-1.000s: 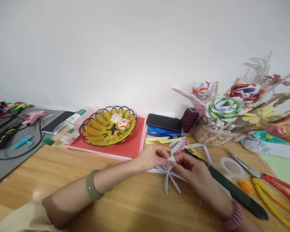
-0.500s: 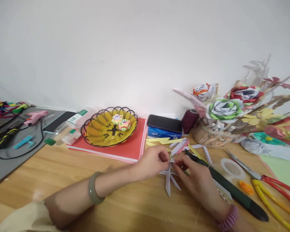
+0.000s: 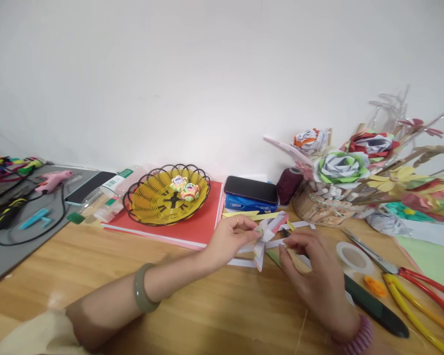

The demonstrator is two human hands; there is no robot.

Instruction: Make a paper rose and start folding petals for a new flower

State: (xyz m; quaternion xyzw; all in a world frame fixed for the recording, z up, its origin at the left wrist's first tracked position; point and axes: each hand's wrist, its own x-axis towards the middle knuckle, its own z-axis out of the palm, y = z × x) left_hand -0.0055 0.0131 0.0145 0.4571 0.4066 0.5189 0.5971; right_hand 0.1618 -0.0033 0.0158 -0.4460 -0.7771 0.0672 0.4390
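Note:
My left hand (image 3: 231, 239) pinches a piece folded from white paper strips (image 3: 267, 230), with loose strip ends pointing out to several sides. My right hand (image 3: 316, 273) is to its right, with thumb and forefinger closed at the end of a white paper strip (image 3: 274, 243) that runs out from the folded piece. Below and behind the fingers, more white strips (image 3: 241, 263) lie on the wooden table (image 3: 192, 315). Yellow paper strips (image 3: 249, 215) are just beyond my left hand. A dark green-handled tool (image 3: 377, 308) lies partly hidden under my right hand.
At right lie scissors (image 3: 399, 271) with red and yellow handles, a tape roll (image 3: 355, 257) and an orange curl (image 3: 375, 286). A yellow basket (image 3: 151, 202) holding two paper flowers stands on red paper (image 3: 203, 231). A pink glue gun (image 3: 54, 181) is far left.
My right hand has moved right, away from my left hand, and a white strip now stretches between them. The folded piece has been turned and raised slightly.

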